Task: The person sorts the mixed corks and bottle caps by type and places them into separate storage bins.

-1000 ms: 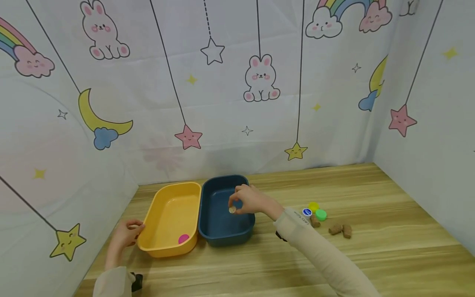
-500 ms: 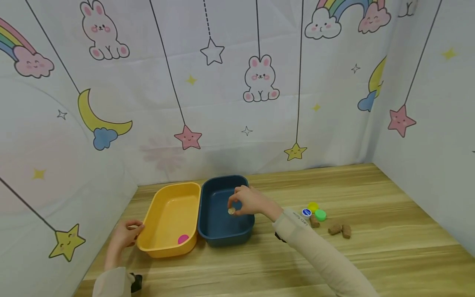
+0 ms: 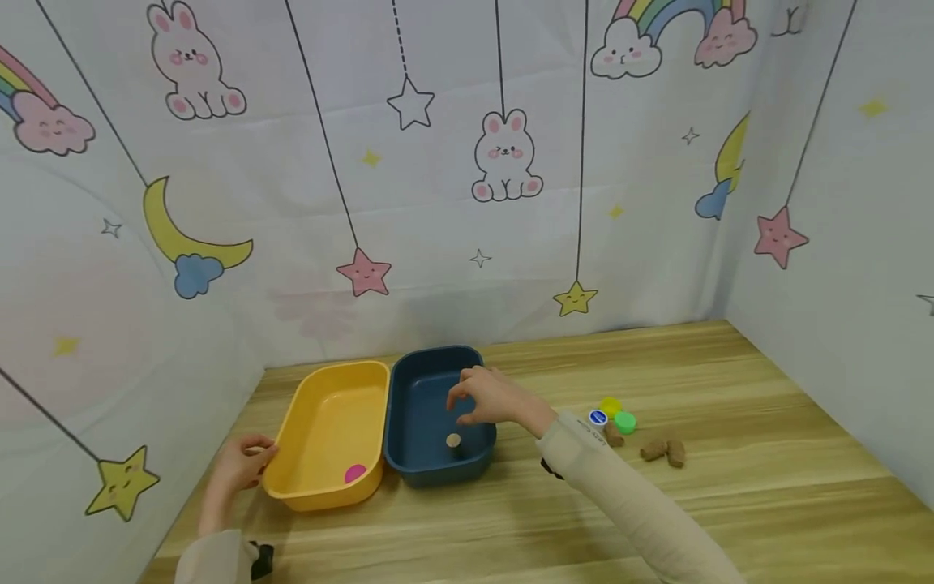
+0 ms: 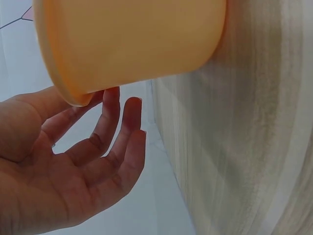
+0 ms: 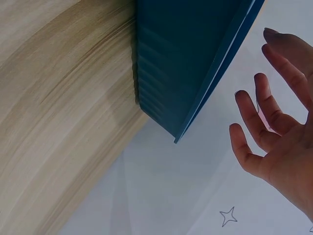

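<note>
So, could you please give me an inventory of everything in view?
Yellow tray: one, yellow, left on table
Blue tray: one, dark blue, beside yellow tray
Pink disc: one, pink, in yellow tray
Small piece: one, tan, in or over blue tray
Caps: three, yellow, green, blue-and-white, right of trays
Brown pieces: three, brown, near caps
Table: one, wood-toned, beneath
Walls: three, white, printed, behind and both sides
Sleeves: two, beige, on arms
Left hand: one, bare, at yellow tray's rim
Right hand: one, bare, above blue tray
</note>
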### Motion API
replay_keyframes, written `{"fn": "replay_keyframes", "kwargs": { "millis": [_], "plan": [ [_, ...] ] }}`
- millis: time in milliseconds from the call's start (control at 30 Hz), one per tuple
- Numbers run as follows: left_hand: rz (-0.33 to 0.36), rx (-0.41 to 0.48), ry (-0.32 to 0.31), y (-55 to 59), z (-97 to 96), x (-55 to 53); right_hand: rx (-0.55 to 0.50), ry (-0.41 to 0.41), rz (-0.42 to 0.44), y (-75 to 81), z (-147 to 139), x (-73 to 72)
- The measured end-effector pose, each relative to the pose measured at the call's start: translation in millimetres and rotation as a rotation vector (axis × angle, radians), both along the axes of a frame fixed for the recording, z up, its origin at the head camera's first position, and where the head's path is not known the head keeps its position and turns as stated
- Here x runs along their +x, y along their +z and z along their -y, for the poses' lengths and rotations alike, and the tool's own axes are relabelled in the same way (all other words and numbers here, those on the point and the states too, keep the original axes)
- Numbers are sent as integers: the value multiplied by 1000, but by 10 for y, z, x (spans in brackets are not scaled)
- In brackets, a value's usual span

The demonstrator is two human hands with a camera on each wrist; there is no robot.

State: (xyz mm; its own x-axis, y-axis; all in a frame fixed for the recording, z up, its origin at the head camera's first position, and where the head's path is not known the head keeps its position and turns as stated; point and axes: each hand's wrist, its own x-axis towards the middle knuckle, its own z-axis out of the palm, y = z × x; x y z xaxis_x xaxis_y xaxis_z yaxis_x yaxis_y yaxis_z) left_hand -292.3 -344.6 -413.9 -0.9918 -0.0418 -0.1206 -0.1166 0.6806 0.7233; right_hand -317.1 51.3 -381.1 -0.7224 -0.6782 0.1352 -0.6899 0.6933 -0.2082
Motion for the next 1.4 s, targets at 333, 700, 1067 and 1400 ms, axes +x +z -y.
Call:
{"fn": "replay_keyframes", "kwargs": {
  "millis": [333,700,1067,1400],
  "plan": [
    [1,2,-8,-4,7,3,-20,-2,-33,12,-114,1],
    [18,9,-6,3,2,1,-22,-51,-41,-18,-251,24],
    [7,12,-2,7,2,27,-44,-42,-58,-7,-315,43],
    [-1,4,-7,6,-6,26,-48,-42,-92,-21,-410,55]
  ]
}}
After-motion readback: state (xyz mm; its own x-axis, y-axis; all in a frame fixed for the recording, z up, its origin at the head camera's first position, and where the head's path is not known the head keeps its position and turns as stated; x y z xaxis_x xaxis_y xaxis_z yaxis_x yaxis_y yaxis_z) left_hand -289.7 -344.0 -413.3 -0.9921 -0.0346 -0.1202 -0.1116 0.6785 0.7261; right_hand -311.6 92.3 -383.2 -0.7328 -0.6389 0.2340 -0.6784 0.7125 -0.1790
